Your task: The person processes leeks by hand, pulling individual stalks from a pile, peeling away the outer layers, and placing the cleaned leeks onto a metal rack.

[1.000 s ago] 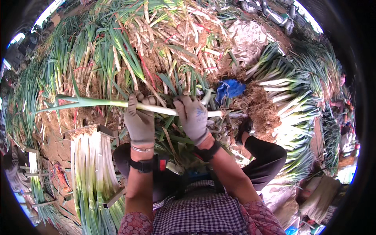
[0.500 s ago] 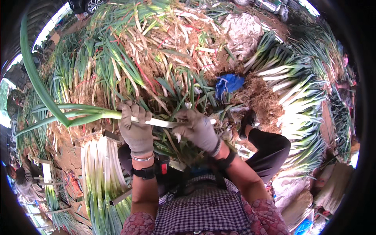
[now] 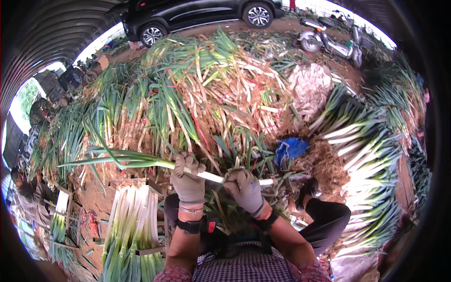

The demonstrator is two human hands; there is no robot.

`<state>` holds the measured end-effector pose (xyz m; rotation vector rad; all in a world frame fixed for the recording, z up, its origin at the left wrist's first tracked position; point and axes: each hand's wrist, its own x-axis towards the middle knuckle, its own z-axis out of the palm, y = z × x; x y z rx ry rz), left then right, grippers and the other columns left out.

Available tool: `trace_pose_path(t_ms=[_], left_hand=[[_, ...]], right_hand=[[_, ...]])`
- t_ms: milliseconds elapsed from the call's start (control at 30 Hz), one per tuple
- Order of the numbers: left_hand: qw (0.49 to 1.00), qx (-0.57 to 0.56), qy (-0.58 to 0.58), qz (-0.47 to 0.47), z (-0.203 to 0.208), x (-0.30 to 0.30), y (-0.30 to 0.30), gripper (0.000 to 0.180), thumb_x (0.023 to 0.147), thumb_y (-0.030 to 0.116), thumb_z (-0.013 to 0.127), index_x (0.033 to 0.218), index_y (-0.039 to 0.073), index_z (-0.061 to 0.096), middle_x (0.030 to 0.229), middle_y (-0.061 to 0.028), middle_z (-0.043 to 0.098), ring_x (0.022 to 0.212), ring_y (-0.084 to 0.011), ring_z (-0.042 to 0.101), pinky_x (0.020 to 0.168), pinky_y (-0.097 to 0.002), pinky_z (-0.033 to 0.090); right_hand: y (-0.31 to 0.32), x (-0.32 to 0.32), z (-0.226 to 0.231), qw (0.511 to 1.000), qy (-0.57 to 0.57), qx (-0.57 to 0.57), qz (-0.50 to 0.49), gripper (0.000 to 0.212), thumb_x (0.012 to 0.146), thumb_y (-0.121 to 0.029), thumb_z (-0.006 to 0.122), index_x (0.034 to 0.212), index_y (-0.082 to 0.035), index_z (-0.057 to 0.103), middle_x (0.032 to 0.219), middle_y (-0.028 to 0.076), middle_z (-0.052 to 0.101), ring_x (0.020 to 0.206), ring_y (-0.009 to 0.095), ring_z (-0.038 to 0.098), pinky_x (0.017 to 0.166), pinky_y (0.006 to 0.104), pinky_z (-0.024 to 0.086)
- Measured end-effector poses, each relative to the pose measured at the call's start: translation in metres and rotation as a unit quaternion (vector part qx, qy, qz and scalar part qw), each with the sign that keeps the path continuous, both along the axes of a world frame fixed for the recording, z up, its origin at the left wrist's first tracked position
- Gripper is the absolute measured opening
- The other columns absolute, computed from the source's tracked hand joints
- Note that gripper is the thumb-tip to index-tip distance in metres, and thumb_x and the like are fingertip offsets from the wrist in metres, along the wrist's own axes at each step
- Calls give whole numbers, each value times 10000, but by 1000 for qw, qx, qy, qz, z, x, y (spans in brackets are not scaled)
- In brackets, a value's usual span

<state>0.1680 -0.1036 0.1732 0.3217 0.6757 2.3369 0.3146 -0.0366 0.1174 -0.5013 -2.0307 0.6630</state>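
Note:
A long green onion (image 3: 213, 177) lies across in front of me, green leaves to the left and white root end to the right. My left hand (image 3: 189, 181), in a grey work glove, is wrapped round the white stem just below the leaves. Farther along the stem, my gloved right hand (image 3: 245, 191) is closed on it with bent fingers, and the white end sticks out to its right. A pale piece stands up by the right fingers; I cannot tell whether it is loose skin. Cleaned green onions (image 3: 130, 216) fill a metal rack at my left.
A big heap of unpeeled green onions (image 3: 230, 89) spreads ahead. More white-stemmed green onions (image 3: 361, 150) line the right side, beside a root pile (image 3: 330, 164) and a blue cloth or bag (image 3: 290, 148). Farther off stand a black car (image 3: 202, 14) and a scooter (image 3: 333, 40). Another person (image 3: 30, 197) is at far left.
The view has tilted up, showing more of the car and scooter. My hands are closer together on the green onion. Its long leaf, raised high before, has swung lower.

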Motion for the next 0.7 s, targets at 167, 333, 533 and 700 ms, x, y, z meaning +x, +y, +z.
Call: trace_pose_path(t_ms=[167,333,533,700], left_hand=[[999,-5,23,27,12,-9,11,215,940,289,590,961,89,514,651,60,397,546,-61,357,532,-219,344],[999,32,-15,6,11,-44,1,118,965,216,547,929,109,512,627,52,388,534,-59,360,515,-207,347],[989,101,-26,-103,-24,-90,-6,151,1002,246,471,936,116,511,633,80,338,520,-59,337,533,-235,340],[991,68,-65,-90,-39,-102,-17,159,980,225,529,987,66,543,610,62,325,530,-59,334,541,-229,341]], right_hand=[[12,1,-4,878,273,-370,134,211,908,-197,658,884,-59,500,718,19,578,597,87,516,530,243,432],[46,37,7,785,350,-486,159,314,890,-337,676,897,-89,483,700,-39,460,570,56,399,528,201,360],[60,99,-2,773,374,-511,25,165,942,-238,602,872,-119,512,722,-51,471,573,32,382,519,182,325],[61,119,-9,774,395,-495,5,145,964,-231,571,903,-106,527,775,-33,509,590,52,407,516,196,344]])
